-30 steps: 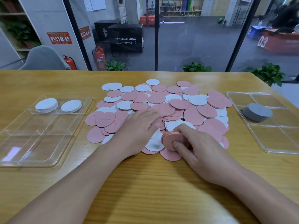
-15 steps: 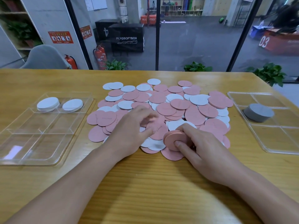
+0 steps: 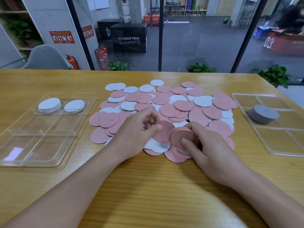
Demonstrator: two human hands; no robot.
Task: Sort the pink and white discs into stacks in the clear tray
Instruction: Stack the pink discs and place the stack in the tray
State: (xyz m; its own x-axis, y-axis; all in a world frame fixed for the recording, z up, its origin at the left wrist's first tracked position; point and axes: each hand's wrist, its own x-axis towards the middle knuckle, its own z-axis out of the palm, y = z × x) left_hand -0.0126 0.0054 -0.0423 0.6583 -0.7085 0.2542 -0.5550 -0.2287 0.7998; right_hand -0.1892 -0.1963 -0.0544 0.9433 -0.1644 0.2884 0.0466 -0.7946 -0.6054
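Reading "PLYOSOFTBOX" on blk box, "03" on crate.

"PLYOSOFTBOX" stands in white on the black box beyond the glass, far left; "03" on the orange box, far right.

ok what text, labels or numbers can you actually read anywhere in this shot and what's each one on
"PLYOSOFTBOX" on the black box beyond the glass.
"03" on the orange-red box at far right.
"PLYOSOFTBOX", partly hidden, on the orange box farther back.
Red wall signs: too blurred to read.
Faint print on the pink discs: too small to read.
Fire extinguisher label: unreadable.
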